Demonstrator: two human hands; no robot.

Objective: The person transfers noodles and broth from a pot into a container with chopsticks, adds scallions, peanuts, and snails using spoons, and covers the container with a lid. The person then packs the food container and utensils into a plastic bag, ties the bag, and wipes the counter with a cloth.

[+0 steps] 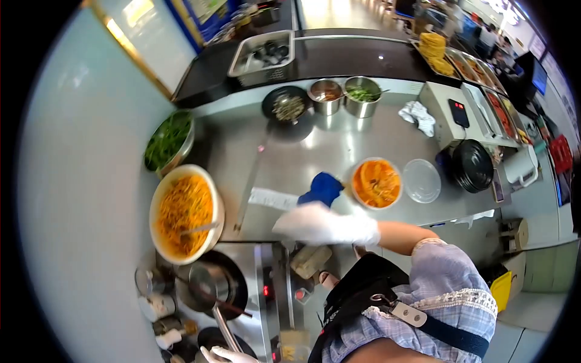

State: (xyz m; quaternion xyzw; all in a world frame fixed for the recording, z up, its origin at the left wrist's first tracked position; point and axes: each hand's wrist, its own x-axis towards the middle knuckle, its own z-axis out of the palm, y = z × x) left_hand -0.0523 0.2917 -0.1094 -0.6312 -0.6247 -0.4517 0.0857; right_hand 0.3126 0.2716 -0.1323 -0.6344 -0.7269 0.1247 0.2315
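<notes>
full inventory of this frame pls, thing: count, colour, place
noodle bowl: 1, cream with orange noodles, counter left
greens bowl: 1, steel with green leaves, left rear
takeaway bowl: 1, orange food, counter centre
clear lid: 1, transparent, right of the takeaway bowl
steel pots: 2, silver, counter rear
dark pan: 1, black, left of the pots
blue cloth: 1, blue, beside the takeaway bowl
paper slip: 1, white, counter centre
black bowls: 1 stack, black, right
white rag: 1, white, right rear
ladle: 1, steel, over the stove, lower left
right hand: white glove, blurred, at the cloth, grip unclear
left hand: white glove, bottom edge, at the ladle handle
</notes>
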